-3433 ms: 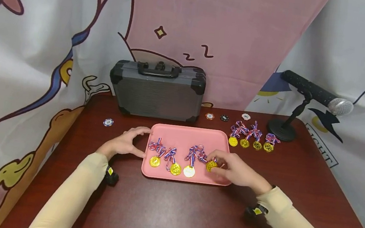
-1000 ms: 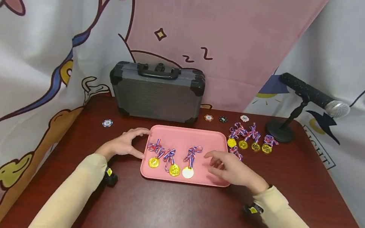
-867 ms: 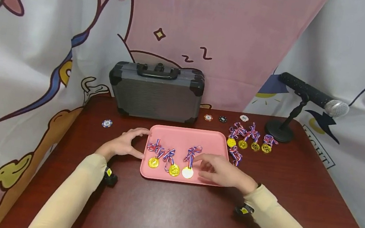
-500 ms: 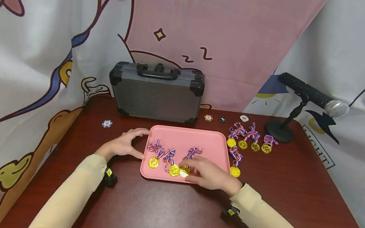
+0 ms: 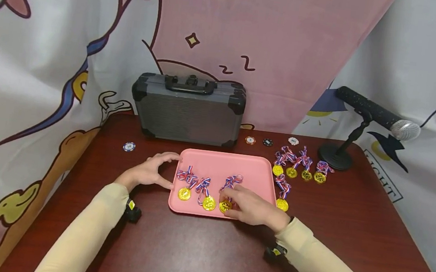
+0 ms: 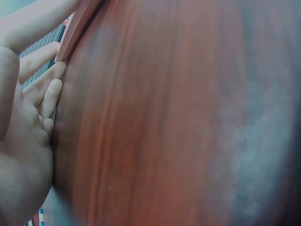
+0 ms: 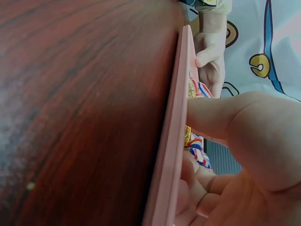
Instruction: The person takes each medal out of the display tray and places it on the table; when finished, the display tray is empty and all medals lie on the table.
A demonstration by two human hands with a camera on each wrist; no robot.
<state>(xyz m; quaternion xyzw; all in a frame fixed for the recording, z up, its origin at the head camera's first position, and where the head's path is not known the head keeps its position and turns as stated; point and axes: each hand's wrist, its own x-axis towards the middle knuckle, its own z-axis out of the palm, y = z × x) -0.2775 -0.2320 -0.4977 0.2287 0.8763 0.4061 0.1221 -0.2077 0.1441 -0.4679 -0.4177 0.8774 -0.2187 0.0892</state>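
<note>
A pink tray (image 5: 247, 163) lies on the table, holding ribboned gold medals. My right hand (image 5: 252, 207) reaches over its front edge and pinches a gold medal (image 5: 225, 207) by its disc; the ribbon trails behind, partly hidden by the fingers. Left of it in the tray lie two more medals, a nearer gold medal (image 5: 209, 203) and a leftmost gold medal (image 5: 184, 193). My left hand (image 5: 147, 172) rests at the tray's left side, thumb and fingers spread, fingertips against the rim. In the right wrist view, the thumb (image 7: 221, 113) stands close to the tray wall.
Right of the tray lies a single medal (image 5: 282, 204), with a row of several medals (image 5: 291, 172) behind it. A grey case (image 5: 187, 116) stands at the back. A microphone on a stand (image 5: 336, 156) is back right. Poker chips (image 5: 129, 146) lie scattered about.
The right hand carried the tray's rightmost medal out; it now lies on the table right of the tray. The hand then moved left to another medal. The left hand stayed in place.
</note>
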